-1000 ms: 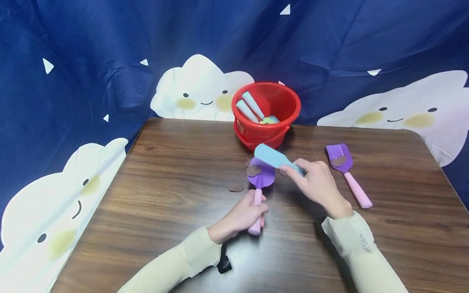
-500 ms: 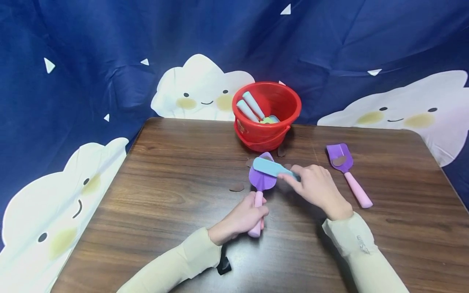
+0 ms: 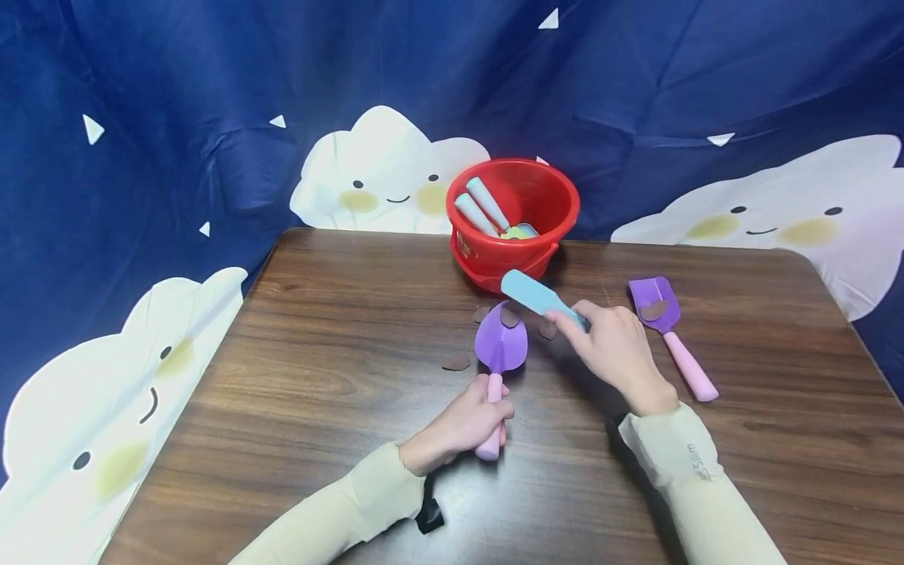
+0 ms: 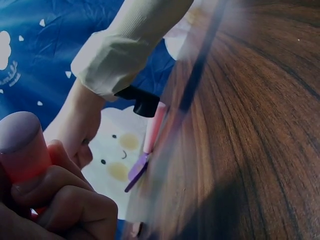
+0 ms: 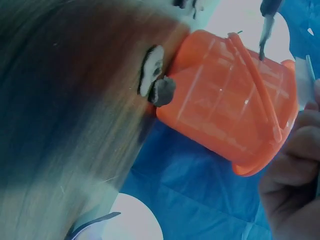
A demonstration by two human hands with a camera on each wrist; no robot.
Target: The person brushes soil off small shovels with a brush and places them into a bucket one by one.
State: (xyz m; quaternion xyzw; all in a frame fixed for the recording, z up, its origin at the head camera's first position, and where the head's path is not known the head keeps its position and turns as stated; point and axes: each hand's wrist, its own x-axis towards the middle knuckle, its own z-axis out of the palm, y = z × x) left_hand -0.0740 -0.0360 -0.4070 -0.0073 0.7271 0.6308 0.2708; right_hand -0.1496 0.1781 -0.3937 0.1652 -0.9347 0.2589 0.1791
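Observation:
My left hand [image 3: 469, 420] grips the pink handle of a toy trowel [image 3: 500, 345] with a purple pointed blade, held over the table. Near the blade's tip lies one flat brown piece [image 3: 509, 317]. My right hand [image 3: 613, 345] holds a light blue toy shovel [image 3: 531, 292] by its handle end; its flat blade is above and right of the trowel's tip, apart from it. Loose brown pieces [image 3: 455, 362] lie on the table around the trowel. In the left wrist view the pink handle's end [image 4: 22, 140] sticks out of the fist.
A red bucket [image 3: 512, 263] behind the trowel contains pale-handled toy tools [image 3: 487, 205]. To the right, a second purple shovel [image 3: 664, 318] with a pink handle lies on the wooden table [image 3: 318, 329], a brown piece in its scoop. A blue curtain [image 3: 395, 63] hangs behind.
The blue shovel came down across the trowel's blade, then rose off it toward the upper right. The brown piece on the trowel sits closer to the tip. The left hand hardly moved.

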